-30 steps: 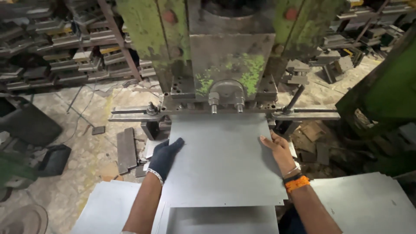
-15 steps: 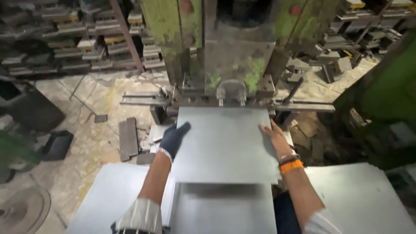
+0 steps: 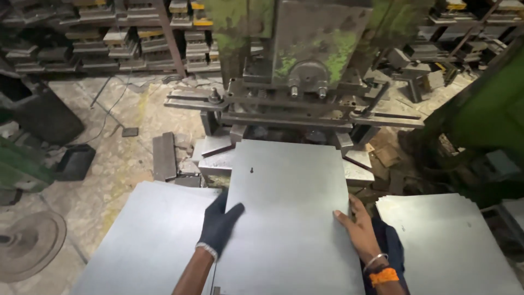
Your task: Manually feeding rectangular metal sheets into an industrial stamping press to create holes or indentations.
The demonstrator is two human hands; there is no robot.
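My left hand (image 3: 218, 226), in a dark knitted glove, lies flat on the left edge of the grey rectangular steel sheet (image 3: 289, 213), fingers spread and the thumb hooked over the top face; it presses down and sideways more than it pinches. My bare right hand (image 3: 357, 229), with an orange band and a thin bangle at the wrist, mirrors it on the right edge, palm against the rim and fingers open along it. With one hand on each long side I can keep the sheet square and stop it skewing.

Ahead of both hands, the sheet's far end reaches up to the bed of the worn green power press (image 3: 305, 60), just under the dark guide bars (image 3: 295, 112) that run across its front. Whether the far edge is actually under the tooling I cannot tell. A small dark hole shows in the sheet ahead of my left hand.

Under my left forearm and out to that side lies a stack of similar grey blanks (image 3: 142, 240), and outside my right hand, apart from it, a second stack of fanned grey sheets (image 3: 442, 240), both within reach. Loose steel blocks (image 3: 164, 155) sit on the floor beyond my left hand.
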